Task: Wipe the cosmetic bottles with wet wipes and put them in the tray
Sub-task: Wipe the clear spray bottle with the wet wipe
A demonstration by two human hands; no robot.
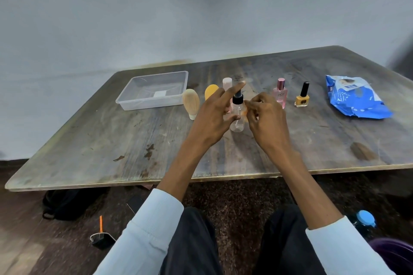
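Observation:
A clear spray bottle (237,121) with a black pump stands mid-table between my hands. My left hand (212,118) is spread, its thumb against the bottle's left side and its index finger pointing up past the pump. My right hand (267,118) has curled fingers whose tips sit at the bottle's right side; nothing shows in them. In a row behind stand a beige bottle (191,102), an orange bottle (211,91), a pale pink bottle (227,82), a pink perfume bottle (280,94) and a yellow nail polish (302,98). The clear plastic tray (161,73) is at the back left. The blue wet wipes pack (355,98) lies at the right.
The worn wooden table (111,140) ends at a front edge just above my knees. On the floor are a black bag (67,203) at left, a small tool with an orange handle (101,233) and a blue-lidded bottle (365,219) at right.

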